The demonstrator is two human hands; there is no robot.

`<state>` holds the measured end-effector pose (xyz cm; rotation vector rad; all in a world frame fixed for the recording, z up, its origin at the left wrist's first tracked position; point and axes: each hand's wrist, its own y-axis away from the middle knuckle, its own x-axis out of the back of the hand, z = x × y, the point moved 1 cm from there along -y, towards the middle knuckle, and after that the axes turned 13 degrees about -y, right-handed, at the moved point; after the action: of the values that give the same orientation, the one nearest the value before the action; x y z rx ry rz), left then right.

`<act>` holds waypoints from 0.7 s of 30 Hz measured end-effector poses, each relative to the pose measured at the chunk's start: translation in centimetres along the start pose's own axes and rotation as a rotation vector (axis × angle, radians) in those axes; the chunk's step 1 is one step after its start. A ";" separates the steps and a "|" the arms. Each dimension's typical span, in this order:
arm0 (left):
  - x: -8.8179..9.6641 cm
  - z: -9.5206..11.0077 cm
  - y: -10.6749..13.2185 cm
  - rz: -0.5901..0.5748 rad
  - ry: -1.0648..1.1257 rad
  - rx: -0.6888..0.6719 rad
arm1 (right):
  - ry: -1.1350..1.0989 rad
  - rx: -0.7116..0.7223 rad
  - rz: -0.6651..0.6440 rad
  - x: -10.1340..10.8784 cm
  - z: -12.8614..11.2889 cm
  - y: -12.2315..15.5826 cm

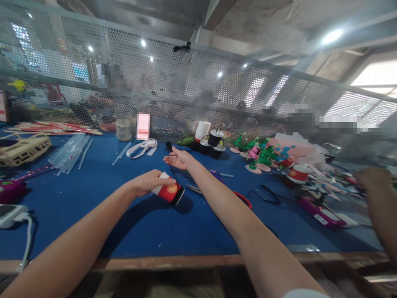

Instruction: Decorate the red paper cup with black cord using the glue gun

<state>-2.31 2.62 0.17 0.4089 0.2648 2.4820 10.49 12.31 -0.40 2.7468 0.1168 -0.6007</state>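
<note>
My left hand (149, 183) is wrapped round a red and white paper cup (169, 188), which lies tilted with its black end towards the lower right. A gold emblem marks the cup's red side. A thin black cord loops from the cup up towards my right hand (176, 159). That hand is just beyond the cup, palm turned up and fingers stretched out; no object shows in it. Close behind its fingertips is a small round black thing (168, 145). Scissors (194, 189) lie partly hidden under my right forearm, with an orange-red handle showing on the far side.
Several cups with black ends (216, 137) are stacked behind my right hand. White ribbon (142, 148), clear glue sticks (70, 153) and a jar (123, 129) are left. Green and pink figures (265, 155) and a purple glue gun (321, 213) are right. Another person's hand (369, 178) reaches in.
</note>
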 end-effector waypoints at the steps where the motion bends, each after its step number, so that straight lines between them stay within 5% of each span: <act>1: 0.0 0.0 0.0 -0.007 -0.009 0.002 | 0.031 0.019 0.023 0.1 0.0 0.1; 11: -0.1 0.3 0.3 -0.002 -0.029 0.012 | 0.356 0.256 0.152 3.4 -2.2 3.3; 17: 0.1 0.4 0.3 -0.011 -0.043 0.013 | 0.693 0.235 0.094 4.3 -1.8 5.7; 21: 0.4 0.6 0.5 0.001 -0.053 -0.003 | 0.971 0.327 0.218 6.4 -3.4 7.3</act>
<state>-2.64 2.55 0.97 0.4727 0.2400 2.4687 18.70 6.58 2.04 3.0316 -0.0696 0.8671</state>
